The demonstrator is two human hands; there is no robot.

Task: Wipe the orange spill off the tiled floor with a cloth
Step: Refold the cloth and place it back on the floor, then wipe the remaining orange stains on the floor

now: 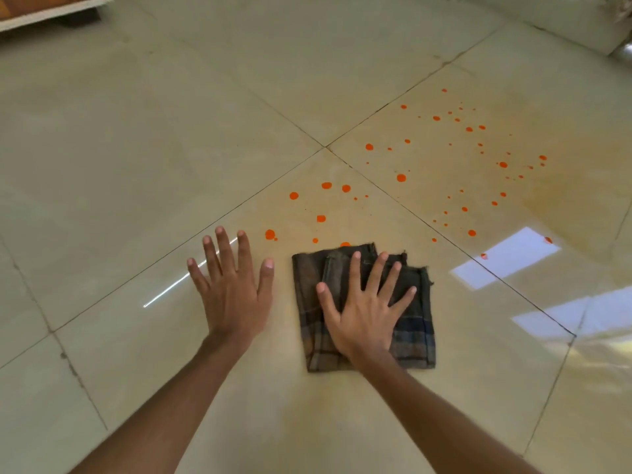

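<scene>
A folded dark checked cloth point(415, 330) lies flat on the beige tiled floor point(136, 165). My right hand point(366, 309) presses down on it with fingers spread, palm flat, not gripping. My left hand point(232, 285) rests flat on the bare tile just left of the cloth, fingers apart, holding nothing. The orange spill point(401, 177) is many scattered drops, spread from just beyond the cloth's far edge out to the upper right. One drop touches the cloth's far edge. A faint orange smear tints the tile on the right.
A wooden piece of furniture with a white edge point(51, 8) stands at the far left. A white low object point(564, 25) lies at the far right. Bright window reflections point(506, 258) shine on the tiles to the right.
</scene>
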